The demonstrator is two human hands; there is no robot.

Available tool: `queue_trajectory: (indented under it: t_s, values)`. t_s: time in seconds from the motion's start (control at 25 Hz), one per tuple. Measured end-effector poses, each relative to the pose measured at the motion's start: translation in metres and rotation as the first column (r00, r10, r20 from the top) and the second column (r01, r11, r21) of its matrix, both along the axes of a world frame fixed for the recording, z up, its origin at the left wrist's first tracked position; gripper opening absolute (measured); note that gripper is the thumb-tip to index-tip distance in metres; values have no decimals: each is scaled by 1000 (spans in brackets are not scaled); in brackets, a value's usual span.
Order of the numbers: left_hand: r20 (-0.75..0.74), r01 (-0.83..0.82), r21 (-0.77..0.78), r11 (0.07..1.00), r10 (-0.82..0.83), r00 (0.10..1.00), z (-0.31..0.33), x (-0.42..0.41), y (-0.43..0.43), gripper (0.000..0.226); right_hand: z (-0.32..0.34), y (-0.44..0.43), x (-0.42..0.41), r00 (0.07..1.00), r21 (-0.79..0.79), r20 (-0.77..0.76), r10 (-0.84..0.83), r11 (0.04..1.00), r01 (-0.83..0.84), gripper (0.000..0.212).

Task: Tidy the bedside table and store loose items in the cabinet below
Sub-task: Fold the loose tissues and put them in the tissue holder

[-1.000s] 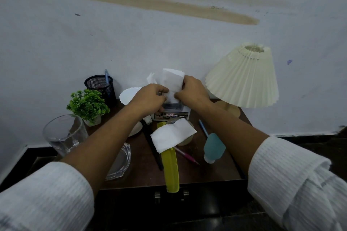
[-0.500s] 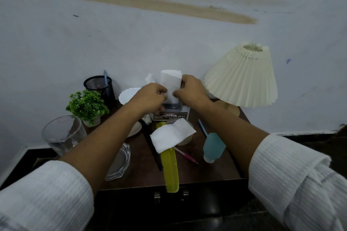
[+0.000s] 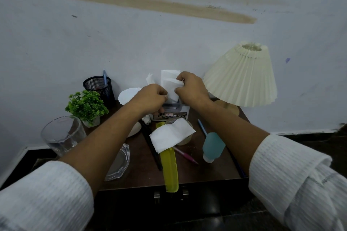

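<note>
At the back of the dark bedside table [image 3: 210, 171] stands a white tissue box [image 3: 175, 113] with a white tissue [image 3: 170, 82] sticking up from it. My left hand [image 3: 150, 97] and my right hand [image 3: 189, 89] both pinch that tissue, one on each side, over the box. In front lie another loose tissue [image 3: 171, 135], a yellow comb [image 3: 170, 169] overhanging the front edge, a pink pen [image 3: 185, 155], a blue pen [image 3: 201, 126], a black pen [image 3: 150, 146] and a pale blue bottle [image 3: 213, 146] on its side. The cabinet front [image 3: 169, 204] below is dark.
A cream pleated lamp [image 3: 242, 76] stands at the right rear. On the left are a black mesh pen cup [image 3: 100, 88], a small green plant [image 3: 86, 106], a white scalloped dish [image 3: 127, 95], a drinking glass [image 3: 62, 135] and a clear glass dish [image 3: 119, 165].
Both hands stay at the tissue over the box; the tissue looks more folded and my right hand has shifted slightly up along it.
</note>
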State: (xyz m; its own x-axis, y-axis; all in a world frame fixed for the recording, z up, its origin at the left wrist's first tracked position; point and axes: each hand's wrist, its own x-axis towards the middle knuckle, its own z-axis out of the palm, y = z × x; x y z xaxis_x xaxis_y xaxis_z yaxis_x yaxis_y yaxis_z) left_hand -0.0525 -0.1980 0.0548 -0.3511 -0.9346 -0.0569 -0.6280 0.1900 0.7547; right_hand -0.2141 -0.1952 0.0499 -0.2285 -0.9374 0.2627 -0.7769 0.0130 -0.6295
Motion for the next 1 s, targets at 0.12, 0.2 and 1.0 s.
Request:
queue_trajectory:
  t_s: [0.12,0.2,1.0]
  values:
    - [-17,-23,-30,999,23,1000,1,-1,0,43,0,-1,0,1000,3,-24,13,1000,-12,29]
    - [5,-13,-18,1000,13,1000,2,0,2,40,0,0,0,1000,-25,0,22,999,-22,28]
    - [-49,-60,5,998,60,997,9,2,16,48,10,4,3,998,-50,-31,49,997,-50,37]
